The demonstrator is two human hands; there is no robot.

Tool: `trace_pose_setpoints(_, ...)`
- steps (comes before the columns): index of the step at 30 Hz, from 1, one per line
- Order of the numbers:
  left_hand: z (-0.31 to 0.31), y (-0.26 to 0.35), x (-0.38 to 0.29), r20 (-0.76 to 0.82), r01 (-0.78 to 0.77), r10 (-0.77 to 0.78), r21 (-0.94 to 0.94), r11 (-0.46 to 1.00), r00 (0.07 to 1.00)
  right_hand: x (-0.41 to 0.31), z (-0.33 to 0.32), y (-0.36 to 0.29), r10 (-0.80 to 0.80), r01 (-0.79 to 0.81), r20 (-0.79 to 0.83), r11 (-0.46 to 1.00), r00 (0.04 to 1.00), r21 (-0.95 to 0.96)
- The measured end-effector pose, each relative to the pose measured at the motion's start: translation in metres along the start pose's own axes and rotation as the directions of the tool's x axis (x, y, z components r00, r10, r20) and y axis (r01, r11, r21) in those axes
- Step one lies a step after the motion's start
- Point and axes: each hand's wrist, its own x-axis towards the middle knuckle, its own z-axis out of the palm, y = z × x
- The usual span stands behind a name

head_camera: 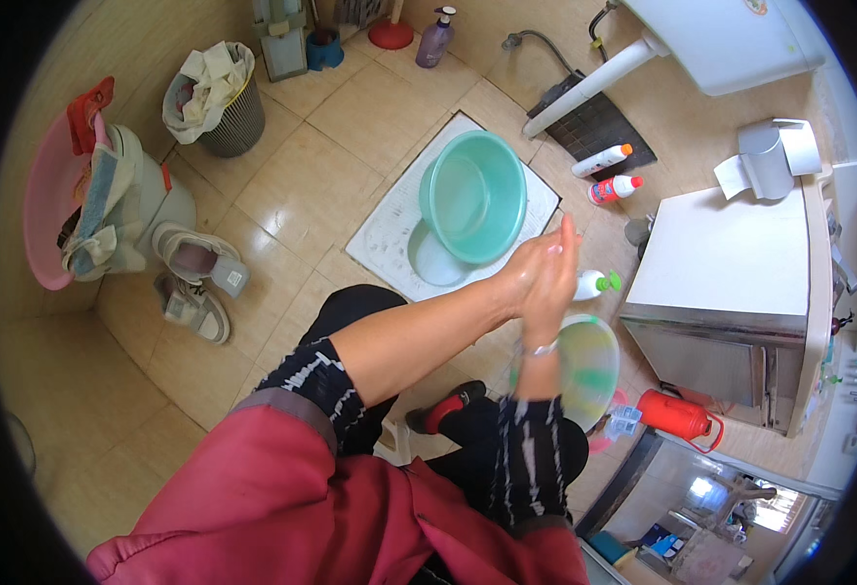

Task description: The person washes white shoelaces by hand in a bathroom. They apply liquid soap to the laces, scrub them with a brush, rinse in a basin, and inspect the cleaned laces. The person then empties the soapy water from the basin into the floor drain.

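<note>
My left hand (525, 269) and my right hand (558, 281) are pressed together, palm against palm. The skin looks wet, and some fingertips point up and away from me. Whatever lies between the palms is hidden. A bracelet (541, 350) circles my right wrist. Just beyond the hands, to the left, a teal plastic basin (439, 175) rests over a white squat toilet (392, 238). Partly behind my right hand is a white pump bottle (587, 286) with a green head. Below it, a pale green and yellow basin (597, 358) is partly covered by my right forearm.
A white-topped cabinet (721, 252) and a red thermos flask (673, 414) stand at right. Two cleaner bottles, one white with an orange cap (600, 161), lie near a white drain pipe (597, 84). At left are a lined wastebasket (231, 121), shoes (198, 311) and a pink basin (44, 212).
</note>
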Motion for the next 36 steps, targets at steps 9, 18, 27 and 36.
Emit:
trace_pose_setpoints(9,-0.005,0.003,0.019,0.04,-0.007,0.012,-0.127,0.992,0.999,-0.005,-0.008,0.016,-0.139,0.151,0.079,0.975,0.987,-0.164)
trace_pose_setpoints(18,-0.006,-0.007,0.01,-0.014,0.055,-0.058,-0.119,0.991,0.998,0.014,-0.019,0.021,-0.02,0.031,0.116,0.995,0.993,-0.094)
trace_pose_setpoints(27,-0.002,-0.007,-0.002,0.0,0.085,-0.086,-0.057,0.995,0.996,0.036,-0.009,0.013,0.152,-0.152,0.008,0.988,0.988,-0.012)
trace_pose_setpoints(36,-0.011,-0.01,0.015,0.014,0.024,-0.025,0.073,0.997,1.0,0.019,-0.007,0.023,-0.121,0.134,0.147,0.987,0.982,-0.086)
